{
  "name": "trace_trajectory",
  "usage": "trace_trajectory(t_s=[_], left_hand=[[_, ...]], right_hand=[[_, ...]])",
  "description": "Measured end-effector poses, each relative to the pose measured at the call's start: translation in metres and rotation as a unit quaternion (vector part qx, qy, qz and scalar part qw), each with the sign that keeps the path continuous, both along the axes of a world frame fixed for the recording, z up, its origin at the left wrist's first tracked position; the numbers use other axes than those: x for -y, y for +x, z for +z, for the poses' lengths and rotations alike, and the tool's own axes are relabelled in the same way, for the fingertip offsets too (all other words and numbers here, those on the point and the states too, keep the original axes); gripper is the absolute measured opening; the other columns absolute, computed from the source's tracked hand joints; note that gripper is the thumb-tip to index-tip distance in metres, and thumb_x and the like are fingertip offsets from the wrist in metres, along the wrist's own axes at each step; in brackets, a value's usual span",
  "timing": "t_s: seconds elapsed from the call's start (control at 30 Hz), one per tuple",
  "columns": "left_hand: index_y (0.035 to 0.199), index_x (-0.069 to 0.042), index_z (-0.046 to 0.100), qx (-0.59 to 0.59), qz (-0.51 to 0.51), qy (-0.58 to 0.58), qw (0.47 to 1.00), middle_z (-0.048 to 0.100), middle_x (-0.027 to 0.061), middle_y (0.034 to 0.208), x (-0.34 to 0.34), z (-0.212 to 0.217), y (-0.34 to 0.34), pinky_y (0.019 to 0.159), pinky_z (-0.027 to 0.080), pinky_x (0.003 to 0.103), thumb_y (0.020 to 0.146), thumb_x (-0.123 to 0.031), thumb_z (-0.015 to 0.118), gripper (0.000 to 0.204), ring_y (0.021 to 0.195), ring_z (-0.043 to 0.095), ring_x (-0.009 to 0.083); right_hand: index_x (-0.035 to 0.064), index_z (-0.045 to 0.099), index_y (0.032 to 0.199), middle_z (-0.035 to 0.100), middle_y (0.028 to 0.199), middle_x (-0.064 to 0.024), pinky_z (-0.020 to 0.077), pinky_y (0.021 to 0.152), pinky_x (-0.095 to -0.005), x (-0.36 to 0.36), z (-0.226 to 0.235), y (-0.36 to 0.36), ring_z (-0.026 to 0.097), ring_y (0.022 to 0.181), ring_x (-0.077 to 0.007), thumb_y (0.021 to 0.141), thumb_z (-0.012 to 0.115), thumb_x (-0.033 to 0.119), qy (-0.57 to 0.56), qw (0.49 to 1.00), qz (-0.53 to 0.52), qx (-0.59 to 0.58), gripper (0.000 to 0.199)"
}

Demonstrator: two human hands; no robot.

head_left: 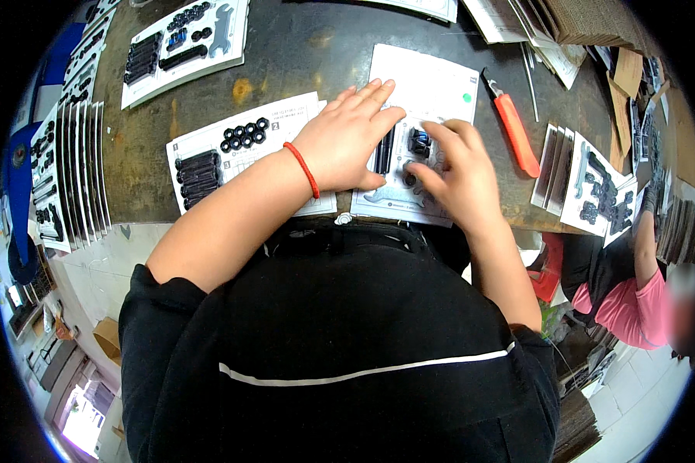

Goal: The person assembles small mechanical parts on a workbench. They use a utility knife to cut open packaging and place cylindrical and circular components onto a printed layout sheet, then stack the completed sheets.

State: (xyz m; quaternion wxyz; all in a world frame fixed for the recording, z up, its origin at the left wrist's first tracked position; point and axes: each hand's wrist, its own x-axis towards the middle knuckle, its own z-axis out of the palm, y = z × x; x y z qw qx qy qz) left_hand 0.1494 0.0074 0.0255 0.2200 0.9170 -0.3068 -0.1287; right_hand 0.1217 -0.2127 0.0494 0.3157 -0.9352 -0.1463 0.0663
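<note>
My left hand [347, 143] lies flat with its fingers stretched out. It rests across the inner edges of two white hardware cards, hiding parts of both. The left card [247, 166] carries a bundle of black bolts [198, 179] and a cluster of black nuts [245, 134]. On the right card [431, 77], my right hand [467, 174] hovers or rests with thumb and fingers apart. Beside its fingers are small black and blue pieces [420, 143], dark rods [384, 154] and a grey open-end wrench [394, 196]. I cannot tell whether its fingertips touch them.
A red-handled cutter [515, 135] lies to the right. A stack of filled hardware cards [184, 50] sits at the back left, more stand at the left edge [77, 170] and right [587, 185]. Cardboard [594, 23] is piled at the back right. A person in pink [625, 305] is at far right.
</note>
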Motion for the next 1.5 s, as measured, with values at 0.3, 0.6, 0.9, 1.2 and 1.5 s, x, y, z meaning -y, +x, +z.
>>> trace_trajectory(t_s=[0.3, 0.6, 0.9, 1.2, 1.5], left_hand=[[0.141, -0.01, 0.045, 0.005, 0.01, -0.021, 1.0, 0.03, 0.0203, 0.158, -0.003, 0.0, -0.001, 0.121, 0.023, 0.05, 0.063, -0.03, 0.086, 0.09, 0.148, 0.027, 0.0338], [0.141, -0.009, 0.044, 0.002, 0.015, -0.019, 1.0, 0.029, 0.0198, 0.159, -0.002, -0.003, -0.002, 0.122, 0.023, 0.049, 0.064, -0.029, 0.086, 0.089, 0.149, 0.026, 0.0334], [0.141, -0.009, 0.045, 0.005, 0.002, -0.015, 1.0, 0.03, 0.0212, 0.157, -0.002, 0.0, 0.0, 0.121, 0.025, 0.048, 0.066, -0.029, 0.087, 0.088, 0.147, 0.027, 0.0367], [0.123, -0.001, 0.06, -0.304, 0.186, -0.382, 0.853, 0.068, 0.0118, 0.105, 0.014, 0.039, -0.016, 0.083, 0.054, 0.032, 0.089, -0.026, 0.074, 0.045, 0.093, 0.065, 0.0203], [0.119, 0.001, 0.061, -0.485, 0.27, -0.526, 0.645, 0.07, 0.0095, 0.101, -0.022, 0.04, -0.041, 0.08, 0.055, 0.023, 0.099, -0.016, 0.061, 0.026, 0.091, 0.068, 0.0136]], right_hand=[[0.0075, 0.063, 0.101, 0.06, 0.099, -0.0141, 0.0551, 0.074, -0.0457, -0.015, -0.009, 0.031, 0.066, 0.084, -0.0377, 0.07, 0.074, 0.015, -0.084, 0.994, 0.065, -0.019, 0.034], [0.0035, 0.056, 0.091, 0.055, 0.083, -0.0027, 0.0468, 0.062, -0.0249, 0.008, -0.02, 0.014, 0.054, 0.067, -0.0117, 0.068, 0.073, -0.001, 0.166, 0.973, -0.099, -0.127, 0.029], [0.0053, 0.058, 0.103, 0.065, 0.094, -0.0098, 0.044, 0.051, -0.0211, 0.024, -0.024, 0.025, 0.054, 0.06, -0.0102, 0.09, 0.064, 0.005, 0.582, 0.713, -0.268, -0.284, 0.015], [0.0034, 0.06, 0.099, 0.059, 0.075, -0.0023, 0.0406, 0.046, -0.021, -0.015, 0.014, 0.014, 0.055, 0.055, -0.0095, 0.089, 0.073, 0.012, 0.463, 0.813, -0.209, -0.285, 0.019], [-0.0026, 0.065, 0.121, 0.065, 0.082, -0.0071, 0.048, 0.055, -0.0223, -0.044, 0.031, 0.007, 0.059, 0.061, -0.0119, 0.098, 0.061, 0.013, 0.479, 0.799, -0.137, -0.336, 0.028]])
